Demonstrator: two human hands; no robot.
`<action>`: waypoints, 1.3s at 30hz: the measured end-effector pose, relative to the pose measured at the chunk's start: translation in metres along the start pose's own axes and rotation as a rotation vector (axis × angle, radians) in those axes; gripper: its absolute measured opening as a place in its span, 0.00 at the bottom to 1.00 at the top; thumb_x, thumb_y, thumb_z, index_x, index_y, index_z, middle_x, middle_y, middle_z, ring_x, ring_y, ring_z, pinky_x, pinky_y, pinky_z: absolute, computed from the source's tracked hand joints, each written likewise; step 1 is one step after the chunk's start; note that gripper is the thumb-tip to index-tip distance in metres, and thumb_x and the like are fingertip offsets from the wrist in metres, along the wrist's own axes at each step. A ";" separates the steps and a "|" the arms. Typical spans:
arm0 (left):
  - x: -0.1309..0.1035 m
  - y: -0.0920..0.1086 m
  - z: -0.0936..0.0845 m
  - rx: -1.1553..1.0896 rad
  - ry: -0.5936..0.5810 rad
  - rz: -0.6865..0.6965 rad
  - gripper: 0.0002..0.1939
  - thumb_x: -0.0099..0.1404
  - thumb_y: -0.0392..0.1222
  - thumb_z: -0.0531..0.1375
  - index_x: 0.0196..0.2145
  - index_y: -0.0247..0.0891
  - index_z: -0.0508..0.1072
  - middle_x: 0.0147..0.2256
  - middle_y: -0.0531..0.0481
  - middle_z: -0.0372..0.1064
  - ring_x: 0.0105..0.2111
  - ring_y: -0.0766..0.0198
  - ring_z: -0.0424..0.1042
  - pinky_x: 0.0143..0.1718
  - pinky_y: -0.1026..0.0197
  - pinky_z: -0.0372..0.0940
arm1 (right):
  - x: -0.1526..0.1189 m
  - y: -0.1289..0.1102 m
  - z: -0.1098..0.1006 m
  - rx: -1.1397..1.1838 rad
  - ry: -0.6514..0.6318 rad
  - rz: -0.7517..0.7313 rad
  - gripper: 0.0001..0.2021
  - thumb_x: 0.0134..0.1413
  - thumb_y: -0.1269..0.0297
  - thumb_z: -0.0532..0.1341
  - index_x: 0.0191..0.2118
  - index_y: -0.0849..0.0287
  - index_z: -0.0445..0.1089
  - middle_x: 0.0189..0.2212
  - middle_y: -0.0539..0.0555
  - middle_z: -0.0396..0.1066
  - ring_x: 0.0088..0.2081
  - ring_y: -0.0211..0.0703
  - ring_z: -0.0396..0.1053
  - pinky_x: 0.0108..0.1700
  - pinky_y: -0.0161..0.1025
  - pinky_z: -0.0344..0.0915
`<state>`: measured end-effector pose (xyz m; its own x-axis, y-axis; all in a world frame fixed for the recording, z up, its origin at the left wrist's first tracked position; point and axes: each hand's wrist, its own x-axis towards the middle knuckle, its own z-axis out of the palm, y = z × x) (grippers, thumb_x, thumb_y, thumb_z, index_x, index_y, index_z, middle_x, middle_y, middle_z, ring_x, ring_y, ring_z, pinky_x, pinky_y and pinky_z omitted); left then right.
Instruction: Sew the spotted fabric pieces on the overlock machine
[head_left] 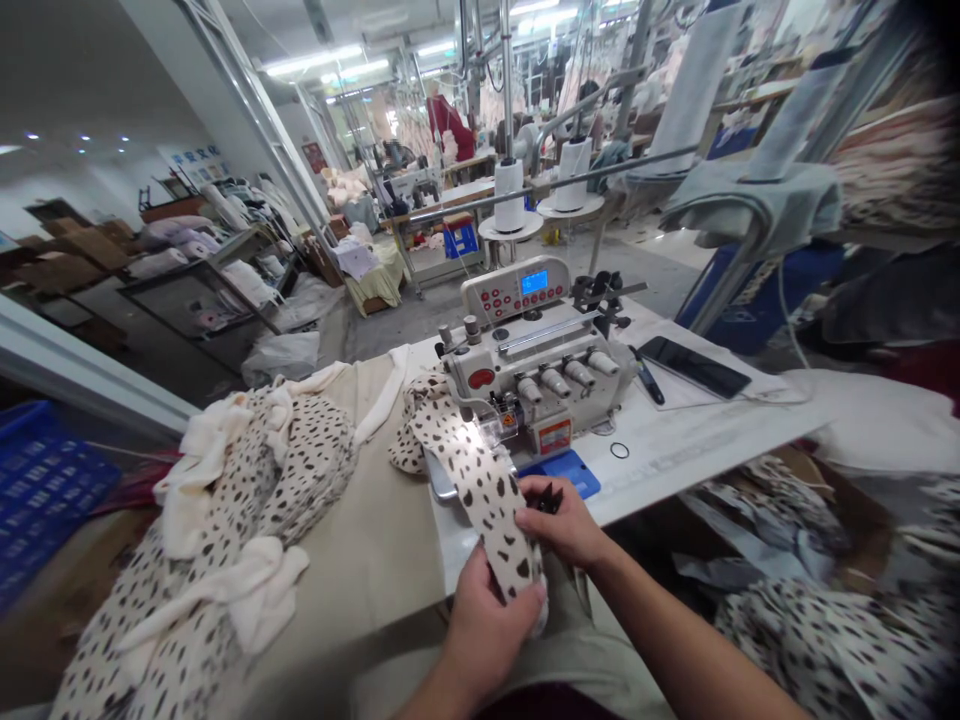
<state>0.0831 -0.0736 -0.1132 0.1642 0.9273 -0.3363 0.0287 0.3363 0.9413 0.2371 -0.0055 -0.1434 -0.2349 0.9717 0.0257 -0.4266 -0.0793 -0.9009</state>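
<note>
A strip of cream fabric with dark spots (pixel 487 490) runs from under the needle area of a white sewing machine (pixel 525 360) toward me. My left hand (pixel 491 625) grips the strip's near end, thumb on top. Closer to the machine, my right hand (pixel 562 525) pinches the strip's right edge and also holds a small black tool (pixel 551 498), perhaps thread snips. More of the spotted fabric lies bunched behind and left of the machine's presser area. A lamp lights the cloth by the needle.
Spotted garments with cream trim (pixel 300 470) are heaped on the table's left side. A phone (pixel 697 366), a black pen-like object (pixel 649 380) and a black ring (pixel 619 451) lie right of the machine. Thread cones (pixel 508 195) stand behind; more spotted cloth (pixel 832 640) is at lower right.
</note>
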 end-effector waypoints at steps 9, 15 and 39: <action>-0.006 0.016 -0.016 0.732 -0.233 -0.022 0.12 0.54 0.45 0.68 0.26 0.38 0.69 0.22 0.56 0.68 0.22 0.67 0.63 0.24 0.65 0.54 | 0.000 0.009 0.004 -0.134 0.146 -0.086 0.17 0.53 0.49 0.68 0.31 0.60 0.71 0.23 0.47 0.67 0.25 0.35 0.60 0.30 0.35 0.61; 0.004 0.050 -0.022 0.792 -0.079 0.759 0.06 0.65 0.40 0.60 0.30 0.38 0.70 0.26 0.51 0.68 0.27 0.65 0.66 0.30 0.63 0.61 | -0.002 0.010 0.004 -0.228 0.124 -0.110 0.17 0.57 0.49 0.65 0.32 0.60 0.72 0.24 0.48 0.67 0.26 0.37 0.62 0.31 0.35 0.61; 0.046 0.071 -0.029 1.238 0.124 1.210 0.15 0.67 0.34 0.60 0.51 0.36 0.74 0.50 0.42 0.72 0.50 0.52 0.67 0.54 0.47 0.62 | 0.001 0.010 0.008 -0.222 0.135 -0.176 0.14 0.62 0.54 0.62 0.34 0.60 0.75 0.30 0.51 0.75 0.33 0.40 0.69 0.40 0.37 0.66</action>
<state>0.0638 -0.0023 -0.0627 0.5928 0.5653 0.5736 0.6437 -0.7606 0.0844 0.2258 -0.0075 -0.1485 -0.0501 0.9880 0.1458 -0.2461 0.1293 -0.9606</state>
